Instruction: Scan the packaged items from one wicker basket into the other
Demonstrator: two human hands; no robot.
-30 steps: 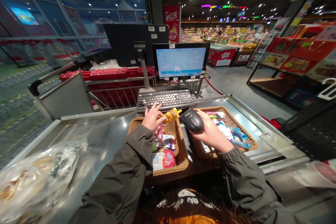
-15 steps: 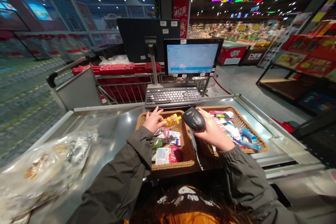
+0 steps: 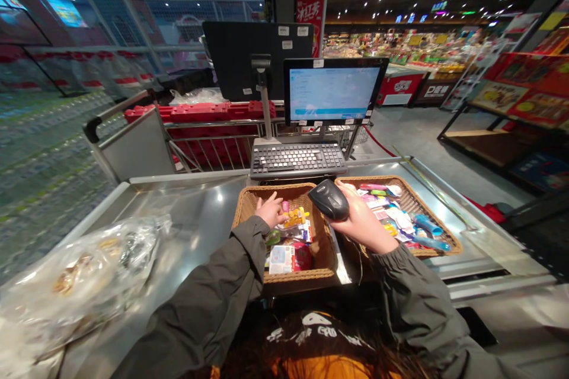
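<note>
In the head view my left hand (image 3: 270, 212) is over the left wicker basket (image 3: 326, 243), fingers apart. Its fingertips are close beside a small pink item (image 3: 285, 207) and a yellow packet (image 3: 296, 217) lying on the other goods; whether they touch is unclear. Below these in the basket are a white card package (image 3: 281, 259) and a round red item (image 3: 302, 257). My right hand (image 3: 362, 224) is wrapped round a black handheld barcode scanner (image 3: 329, 198), held between the two baskets. Its palm hides the scanner's handle.
A right wicker basket (image 3: 453, 244) holds toothbrush-like packs and blue tubes (image 3: 429, 225). Behind the baskets stand a keyboard (image 3: 299, 157) and a lit monitor (image 3: 334, 95). Clear plastic bags (image 3: 98, 272) lie on the metal counter (image 3: 195, 213) at left.
The yellow packet, earlier at my left fingertips, now lies lower among the goods. My left hand has drawn slightly back from it. The scanner stays in my right hand, and the view has shifted slightly.
</note>
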